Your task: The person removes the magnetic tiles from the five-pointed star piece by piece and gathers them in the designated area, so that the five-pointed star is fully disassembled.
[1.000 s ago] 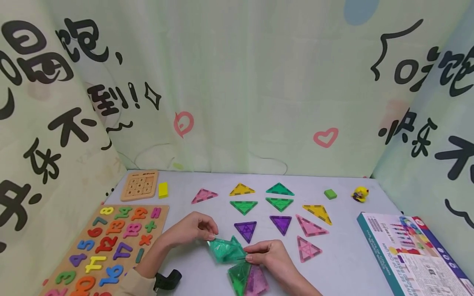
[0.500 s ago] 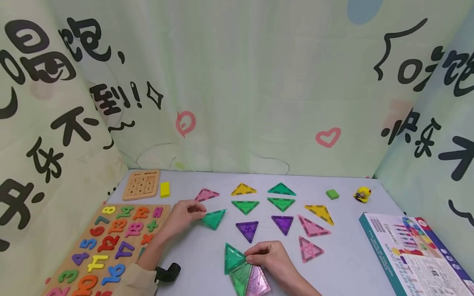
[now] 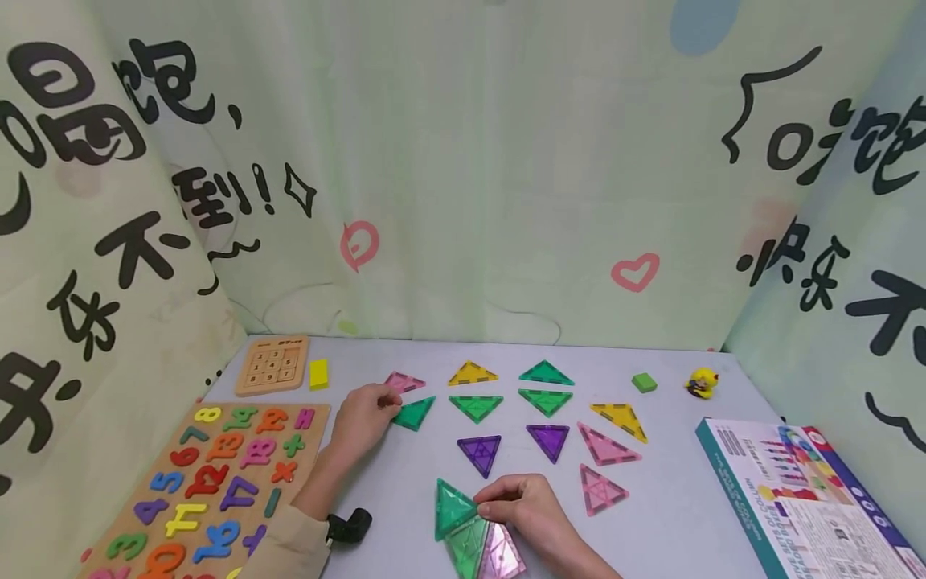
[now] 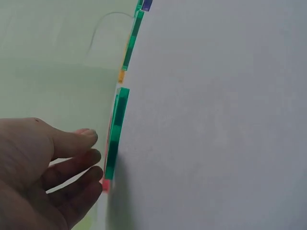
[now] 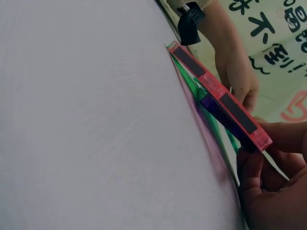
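Note:
In the head view my left hand (image 3: 367,418) is at the left end of a green triangular magnetic tile (image 3: 415,413), just in front of a pink triangle tile (image 3: 405,382). The left wrist view shows its thumb and fingers loosely bent beside the green tile's edge (image 4: 117,134), gripping nothing. My right hand (image 3: 530,511) pinches the top corner of a cluster of joined magnetic tiles, two green (image 3: 456,510) and one pink (image 3: 502,553). Seen from the right wrist, the pink tile's edge (image 5: 216,88) with dark magnets runs out from between thumb and fingers.
Yellow (image 3: 473,372), green (image 3: 475,408), purple (image 3: 479,455) and pink (image 3: 602,489) triangle tiles lie across the table. A number board (image 3: 239,450) is at left, a boxed set (image 3: 817,498) at right. A small duck figure (image 3: 702,383) and green block (image 3: 645,382) sit at the back.
My left hand has drawn a green triangle tile away from the cluster, carried it up and left to the pink tile, and loosened its fingers. My right hand stays on the cluster.

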### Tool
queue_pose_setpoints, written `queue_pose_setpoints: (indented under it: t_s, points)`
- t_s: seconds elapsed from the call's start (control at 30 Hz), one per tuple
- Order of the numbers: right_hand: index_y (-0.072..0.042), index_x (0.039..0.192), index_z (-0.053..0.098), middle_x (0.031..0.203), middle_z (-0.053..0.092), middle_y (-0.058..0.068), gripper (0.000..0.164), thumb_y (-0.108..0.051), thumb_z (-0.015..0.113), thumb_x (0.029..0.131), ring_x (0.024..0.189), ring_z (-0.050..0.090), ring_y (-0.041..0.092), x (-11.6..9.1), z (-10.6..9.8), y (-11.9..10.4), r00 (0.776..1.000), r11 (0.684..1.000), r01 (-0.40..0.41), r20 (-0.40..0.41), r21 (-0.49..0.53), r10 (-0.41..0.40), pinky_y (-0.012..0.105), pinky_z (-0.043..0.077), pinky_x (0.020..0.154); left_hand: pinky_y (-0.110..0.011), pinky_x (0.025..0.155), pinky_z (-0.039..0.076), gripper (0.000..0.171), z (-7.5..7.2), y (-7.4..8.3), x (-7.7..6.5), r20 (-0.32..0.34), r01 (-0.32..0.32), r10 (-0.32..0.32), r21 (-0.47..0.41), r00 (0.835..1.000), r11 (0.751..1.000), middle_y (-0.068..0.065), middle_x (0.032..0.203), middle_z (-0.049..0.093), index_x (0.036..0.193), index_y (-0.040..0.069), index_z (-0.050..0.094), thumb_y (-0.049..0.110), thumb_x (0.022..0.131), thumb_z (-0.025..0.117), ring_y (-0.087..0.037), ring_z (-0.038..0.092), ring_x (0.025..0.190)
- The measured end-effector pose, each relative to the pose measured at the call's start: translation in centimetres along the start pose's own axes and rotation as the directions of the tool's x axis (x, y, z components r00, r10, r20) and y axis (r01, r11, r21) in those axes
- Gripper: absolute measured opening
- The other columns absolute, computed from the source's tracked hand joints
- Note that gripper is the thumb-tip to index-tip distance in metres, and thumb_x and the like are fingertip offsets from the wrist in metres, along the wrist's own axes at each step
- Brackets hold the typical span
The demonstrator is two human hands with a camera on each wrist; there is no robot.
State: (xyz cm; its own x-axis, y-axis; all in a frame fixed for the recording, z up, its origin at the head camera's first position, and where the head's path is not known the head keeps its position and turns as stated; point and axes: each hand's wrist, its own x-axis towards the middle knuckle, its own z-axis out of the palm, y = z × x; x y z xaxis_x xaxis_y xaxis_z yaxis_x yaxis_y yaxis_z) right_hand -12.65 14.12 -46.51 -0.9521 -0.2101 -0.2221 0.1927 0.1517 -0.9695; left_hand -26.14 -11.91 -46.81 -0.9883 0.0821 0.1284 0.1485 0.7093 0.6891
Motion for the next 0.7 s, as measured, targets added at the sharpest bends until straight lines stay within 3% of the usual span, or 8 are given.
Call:
queue_pose_setpoints:
  t_s: [0.13, 0.23, 0.3, 0.4, 0.47, 0.53, 0.6, 0.7]
  points:
    - [0.005, 0.101, 0.074, 0.091, 0.076, 0.005, 0.025, -0.013, 0.075, 0.084, 0.087, 0.064, 0.01, 0.0, 0.1, 0.1, 1.0, 1.0, 0.0, -0.003, -0.003, 0.0, 0.023, 0.055, 0.073, -0.029, 0.077, 0.052, 0.003, -0.6, 0.5, -1.0, 0.043, -0.035, 0.035, -0.008, 0.998, 0.999, 0.004, 0.088, 0.067, 0.094, 0.016, 0.073, 0.016, 0.091, 0.073, -0.016, 0.056, 0.084]
    - [0.005, 0.101, 0.074, 0.091, 0.076, 0.004, 0.025, -0.013, 0.074, 0.084, 0.087, 0.064, 0.01, 0.0, 0.2, 0.0, 1.0, 1.0, -0.006, -0.009, -0.007, 0.006, 0.024, 0.055, 0.074, -0.027, 0.075, 0.052, 0.005, -1.1, 1.4, -2.1, 0.176, -0.09, 0.098, -0.053, 0.98, 0.995, 0.007, 0.088, 0.067, 0.096, 0.018, 0.073, 0.019, 0.091, 0.073, -0.014, 0.057, 0.085]
    - [0.004, 0.101, 0.074, 0.091, 0.076, 0.004, 0.025, -0.014, 0.074, 0.084, 0.087, 0.064, 0.01, 0.0, 0.1, -0.1, 1.0, 1.0, -0.014, -0.014, -0.011, 0.014, 0.024, 0.055, 0.074, -0.026, 0.073, 0.051, 0.007, -1.3, 2.1, -2.8, 0.298, -0.126, 0.151, -0.101, 0.942, 0.987, 0.007, 0.089, 0.068, 0.097, 0.018, 0.074, 0.022, 0.091, 0.072, -0.014, 0.057, 0.085]
    - [0.003, 0.102, 0.075, 0.092, 0.076, 0.004, 0.025, -0.015, 0.074, 0.085, 0.088, 0.063, 0.01, 0.1, 0.1, -0.1, 0.999, 1.0, -0.024, -0.021, -0.02, 0.024, 0.025, 0.054, 0.075, -0.025, 0.071, 0.049, 0.012, -1.2, 2.8, -3.8, 0.481, -0.158, 0.225, -0.176, 0.847, 0.972, 0.007, 0.093, 0.07, 0.1, 0.018, 0.075, 0.027, 0.092, 0.071, -0.012, 0.057, 0.084]
    - [0.003, 0.102, 0.075, 0.092, 0.076, 0.004, 0.025, -0.015, 0.074, 0.084, 0.088, 0.063, 0.01, 0.1, 0.1, 0.0, 0.999, 0.999, -0.024, -0.025, -0.022, 0.024, 0.025, 0.054, 0.075, -0.024, 0.069, 0.049, 0.012, -1.0, 3.1, -4.4, 0.566, -0.156, 0.258, -0.224, 0.783, 0.962, 0.007, 0.092, 0.071, 0.099, 0.019, 0.075, 0.027, 0.091, 0.072, -0.011, 0.057, 0.081]
    - [0.003, 0.102, 0.075, 0.093, 0.076, 0.004, 0.025, -0.014, 0.074, 0.084, 0.088, 0.063, 0.01, 0.1, 0.1, 0.0, 0.999, 0.999, -0.02, -0.028, -0.025, 0.019, 0.026, 0.054, 0.075, -0.022, 0.067, 0.048, 0.009, -0.6, 3.3, -4.7, 0.613, -0.144, 0.274, -0.254, 0.741, 0.956, 0.007, 0.088, 0.071, 0.098, 0.02, 0.076, 0.025, 0.09, 0.073, -0.009, 0.056, 0.077]
    - [0.004, 0.102, 0.074, 0.093, 0.076, 0.005, 0.025, -0.014, 0.074, 0.084, 0.089, 0.063, 0.01, 0.1, 0.1, 0.1, 1.0, 1.0, -0.012, -0.026, -0.024, 0.011, 0.026, 0.054, 0.075, -0.021, 0.065, 0.048, 0.007, -0.3, 3.4, -5.0, 0.627, -0.131, 0.279, -0.272, 0.728, 0.953, 0.005, 0.083, 0.069, 0.095, 0.02, 0.076, 0.02, 0.089, 0.075, -0.008, 0.056, 0.072]
    - [0.005, 0.103, 0.074, 0.094, 0.075, 0.005, 0.026, -0.014, 0.074, 0.084, 0.089, 0.063, 0.01, 0.1, 0.1, 0.2, 1.0, 1.0, -0.002, -0.016, -0.023, 0.002, 0.025, 0.054, 0.074, -0.02, 0.065, 0.048, 0.007, 0.1, 3.4, -5.2, 0.618, -0.116, 0.274, -0.283, 0.737, 0.952, 0.005, 0.081, 0.07, 0.093, 0.019, 0.076, 0.015, 0.087, 0.076, -0.008, 0.056, 0.071]
